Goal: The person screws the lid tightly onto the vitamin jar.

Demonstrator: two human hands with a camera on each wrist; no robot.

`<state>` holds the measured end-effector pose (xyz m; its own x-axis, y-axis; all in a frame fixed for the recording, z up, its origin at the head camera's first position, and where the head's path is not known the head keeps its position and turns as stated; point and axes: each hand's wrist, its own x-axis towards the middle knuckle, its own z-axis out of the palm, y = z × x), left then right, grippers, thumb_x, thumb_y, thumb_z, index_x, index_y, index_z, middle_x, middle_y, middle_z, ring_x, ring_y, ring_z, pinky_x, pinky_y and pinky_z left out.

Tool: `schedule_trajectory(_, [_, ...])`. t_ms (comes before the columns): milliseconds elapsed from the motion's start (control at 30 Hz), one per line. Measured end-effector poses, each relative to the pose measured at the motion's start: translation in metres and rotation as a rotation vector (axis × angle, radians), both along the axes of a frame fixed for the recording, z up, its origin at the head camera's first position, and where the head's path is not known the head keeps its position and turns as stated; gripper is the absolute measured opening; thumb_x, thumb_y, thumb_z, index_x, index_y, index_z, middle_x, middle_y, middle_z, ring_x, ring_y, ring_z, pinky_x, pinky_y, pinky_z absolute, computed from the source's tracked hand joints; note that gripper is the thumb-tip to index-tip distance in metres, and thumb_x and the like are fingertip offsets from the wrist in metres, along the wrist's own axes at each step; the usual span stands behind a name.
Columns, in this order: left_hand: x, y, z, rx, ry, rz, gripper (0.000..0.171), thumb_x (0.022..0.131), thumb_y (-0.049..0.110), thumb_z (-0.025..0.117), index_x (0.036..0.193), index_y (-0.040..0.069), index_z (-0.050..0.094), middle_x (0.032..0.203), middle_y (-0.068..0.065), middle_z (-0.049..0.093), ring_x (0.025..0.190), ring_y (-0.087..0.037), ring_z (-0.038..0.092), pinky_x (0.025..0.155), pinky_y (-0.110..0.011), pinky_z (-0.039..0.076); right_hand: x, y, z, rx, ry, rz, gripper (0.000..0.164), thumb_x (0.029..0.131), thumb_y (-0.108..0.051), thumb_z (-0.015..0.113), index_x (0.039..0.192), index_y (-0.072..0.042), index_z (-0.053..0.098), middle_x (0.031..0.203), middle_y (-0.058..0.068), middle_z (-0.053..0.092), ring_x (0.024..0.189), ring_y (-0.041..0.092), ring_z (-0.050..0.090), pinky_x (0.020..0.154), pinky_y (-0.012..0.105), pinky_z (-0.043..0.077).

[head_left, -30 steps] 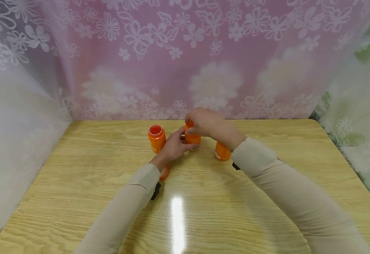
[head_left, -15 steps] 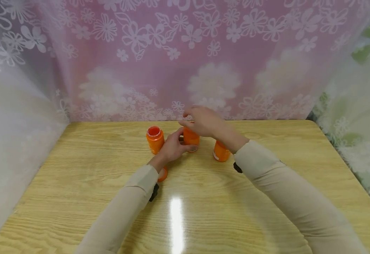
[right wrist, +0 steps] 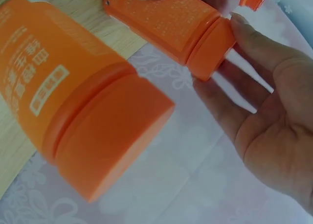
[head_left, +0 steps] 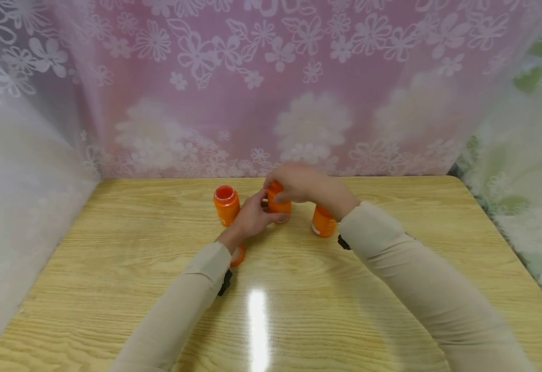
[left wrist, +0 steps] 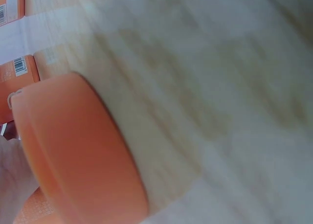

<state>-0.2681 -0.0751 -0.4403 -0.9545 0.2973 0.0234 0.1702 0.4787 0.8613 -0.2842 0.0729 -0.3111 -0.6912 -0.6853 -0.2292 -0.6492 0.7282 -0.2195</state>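
In the head view my left hand (head_left: 251,216) holds the body of the middle orange bottle (head_left: 278,207), thumb in front. My right hand (head_left: 302,183) reaches over from the right, its thumb and fingers round that bottle's orange screw cap (right wrist: 211,48), as the right wrist view shows. An uncapped orange bottle (head_left: 227,207) stands upright left of it, its red inside showing. A loose orange cap (head_left: 237,255) lies on the table beside my left wrist; it looms large in the left wrist view.
A third orange bottle (head_left: 324,222), capped, stands under my right forearm, close to the right wrist camera. Beneath everything is a wood-grain table (head_left: 126,289). A pink flowered curtain (head_left: 233,103) hangs along its back edge.
Half a second ago the right hand was lifted off the middle bottle's cap with loosened fingers; now it has come down round the cap again. The left hand keeps its hold.
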Motion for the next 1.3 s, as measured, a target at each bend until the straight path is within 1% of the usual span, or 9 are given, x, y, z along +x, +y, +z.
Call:
schedule_trajectory(200, [-0.002,-0.001,0.001,-0.002,0.004,-0.013,0.059,0.082,0.031,0.077,0.132,0.020,0.048,0.123,0.004,0.059,0.108,-0.018,0.058,0.093,-0.032,0.047,0.008,-0.012,-0.005,0.021,0.135,-0.120,0.020,0.090,-0.027,0.069,0.097,-0.009,0.068,0.085,0.003,0.064,0.075,0.020,0.057,0.066,0.031,0.049])
schedule_trajectory(300, [-0.002,-0.002,0.001,0.008,-0.004,-0.013,0.051,0.081,0.030,0.077,0.126,0.021,0.052,0.120,0.003,0.059,0.105,-0.018,0.060,0.092,-0.032,0.048,0.012,-0.015,-0.007,0.029,0.188,-0.197,0.027,0.090,-0.035,0.067,0.084,-0.008,0.062,0.072,0.004,0.058,0.062,0.018,0.054,0.054,0.028,0.046])
schedule_trajectory(433, [-0.002,0.000,0.002,0.004,-0.025,-0.008,0.050,0.082,0.030,0.077,0.125,0.019,0.054,0.122,0.000,0.057,0.106,-0.019,0.059,0.092,-0.032,0.048,0.012,-0.015,-0.007,0.048,0.165,-0.290,0.037,0.092,-0.045,0.061,0.084,-0.009,0.059,0.070,0.004,0.055,0.058,0.017,0.052,0.049,0.027,0.043])
schedule_trajectory(500, [-0.002,0.000,0.002,-0.003,-0.033,-0.004,0.057,0.082,0.031,0.077,0.131,0.016,0.052,0.125,-0.001,0.056,0.108,-0.019,0.059,0.093,-0.032,0.048,0.009,-0.013,-0.005,0.058,0.109,-0.307,0.043,0.094,-0.049,0.055,0.100,-0.007,0.062,0.084,0.007,0.061,0.069,0.020,0.058,0.058,0.031,0.049])
schedule_trajectory(567, [-0.003,0.000,0.002,-0.006,-0.024,-0.004,0.062,0.081,0.031,0.077,0.134,0.015,0.050,0.126,-0.002,0.056,0.109,-0.020,0.058,0.094,-0.033,0.047,0.005,-0.009,-0.002,0.071,0.071,-0.269,0.050,0.095,-0.050,0.051,0.120,-0.008,0.060,0.108,0.010,0.063,0.093,0.026,0.061,0.078,0.037,0.051])
schedule_trajectory(667, [-0.004,0.000,0.002,-0.003,-0.019,0.001,0.061,0.081,0.032,0.077,0.133,0.015,0.049,0.123,0.000,0.058,0.109,-0.018,0.058,0.093,-0.033,0.047,-0.001,-0.003,0.004,0.081,0.016,-0.101,0.054,0.096,-0.041,0.055,0.141,-0.013,0.047,0.142,0.010,0.044,0.128,0.030,0.043,0.106,0.045,0.034])
schedule_trajectory(800, [-0.005,-0.001,0.001,-0.011,-0.027,0.011,0.064,0.081,0.034,0.077,0.134,0.014,0.048,0.121,0.002,0.058,0.107,-0.016,0.058,0.091,-0.032,0.049,-0.007,0.002,0.008,0.046,-0.064,0.081,0.042,0.093,-0.014,0.064,0.134,-0.014,0.055,0.139,0.007,0.048,0.128,0.027,0.042,0.106,0.042,0.034])
schedule_trajectory(1067, [-0.002,-0.001,0.002,-0.004,-0.034,0.006,0.063,0.081,0.032,0.078,0.133,0.011,0.049,0.121,-0.001,0.059,0.108,-0.018,0.058,0.091,-0.032,0.048,-0.002,-0.006,0.009,0.057,-0.064,-0.026,0.033,0.090,-0.011,0.066,0.123,-0.012,0.064,0.117,0.003,0.061,0.101,0.023,0.054,0.088,0.037,0.046])
schedule_trajectory(1300, [-0.001,-0.002,0.003,0.002,-0.032,-0.009,0.065,0.082,0.029,0.077,0.137,0.012,0.046,0.125,0.000,0.058,0.110,-0.019,0.057,0.094,-0.032,0.047,0.005,-0.015,0.008,0.088,-0.007,-0.046,0.027,0.090,-0.010,0.066,0.117,-0.010,0.067,0.108,0.003,0.064,0.095,0.022,0.057,0.084,0.036,0.049])
